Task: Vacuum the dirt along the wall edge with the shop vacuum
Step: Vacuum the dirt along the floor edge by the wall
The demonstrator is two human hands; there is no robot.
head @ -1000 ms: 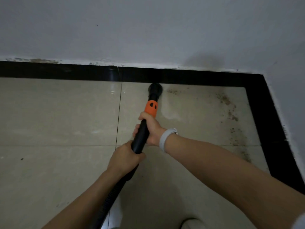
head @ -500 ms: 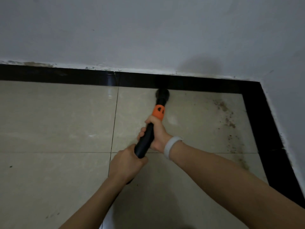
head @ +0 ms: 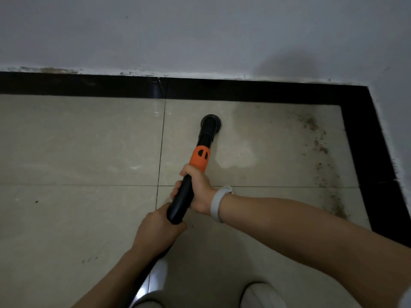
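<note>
- Wand (head: pixel 201 150) of shop vac: black rigid tube w/ orange collar (head: pixel 198 157), running fwd from both fists to round nozzle (head: pixel 210 121) at far end, well beyond fingertips.
- Nozzle on or just above beige floor tile (head: pixel 89 141), near black skirting strip (head: pixel 89 85) but apart from it; actual contact w/ tile hard to tell.
- Right hand (head: pixel 196 192) clenched round tube just behind orange collar, fingers (head: pixel 178 190) wrapped over left side of tube.
- Left hand (head: pixel 155 227) clenched round rear end of tube where hose (head: pixel 142 283) joins; hose trailing back below wrist, out of frame.
- Handling, judged: stiff, light plastic, smooth so a bit slippery; two-fist hold sensible — front fist steers tip, rear fist takes hose drag. Hose flexible, likely to tug sideways.
- Dirt (head: pixel 315 138): brown specks and smears well right of fingers, banded along right-hand skirting toward corner; strip by far wall ahead of nozzle looks mostly clean. Judged: right edge yet to do.
- Containers: none in view; vac canister not visible, contents unknown.
- Outward: white wristband (head: pixel 216 203) on right wrist, grey wall (head: pixel 200 36) above skirting, pale shoe (head: pixel 262 294) low, behind both hands.
</note>
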